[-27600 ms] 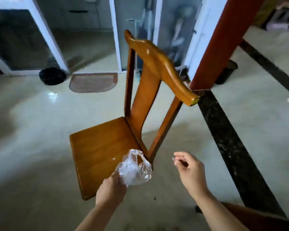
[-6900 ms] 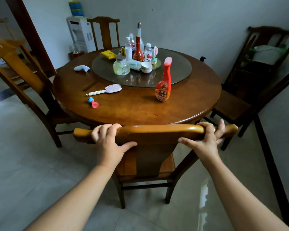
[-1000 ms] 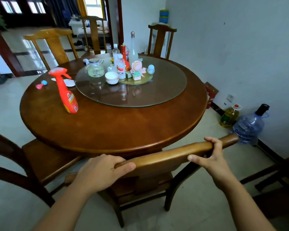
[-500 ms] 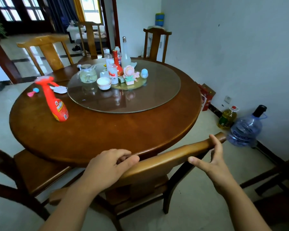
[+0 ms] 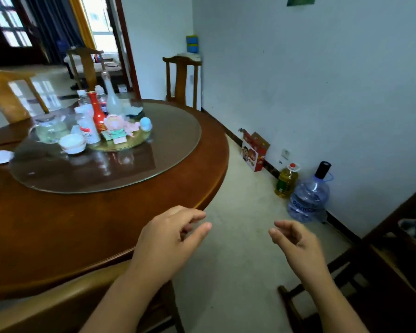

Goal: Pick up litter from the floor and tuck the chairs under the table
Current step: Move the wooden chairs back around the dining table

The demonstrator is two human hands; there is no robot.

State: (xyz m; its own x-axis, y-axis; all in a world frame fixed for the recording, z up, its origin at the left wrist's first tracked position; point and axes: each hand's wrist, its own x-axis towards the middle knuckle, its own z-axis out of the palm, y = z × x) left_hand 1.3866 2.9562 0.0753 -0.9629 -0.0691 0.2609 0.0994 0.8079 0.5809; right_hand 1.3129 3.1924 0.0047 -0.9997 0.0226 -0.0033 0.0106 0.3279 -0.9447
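Fingers [image 5: 197, 233] loose, holding nothing.
Both hands (left [image 5: 168, 243], right [image 5: 298, 246]) hover past the table [image 5: 58, 231], above the chair [image 5: 65, 306].

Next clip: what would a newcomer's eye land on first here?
Two bare, empty hands hover mid-frame, the left hand over the edge of the round wooden table and the right hand over bare floor. Behind them, a cluster of bottles and jars crowds the glass turntable. Against the right wall stand a blue water jug, a cooking oil bottle and a red carton.
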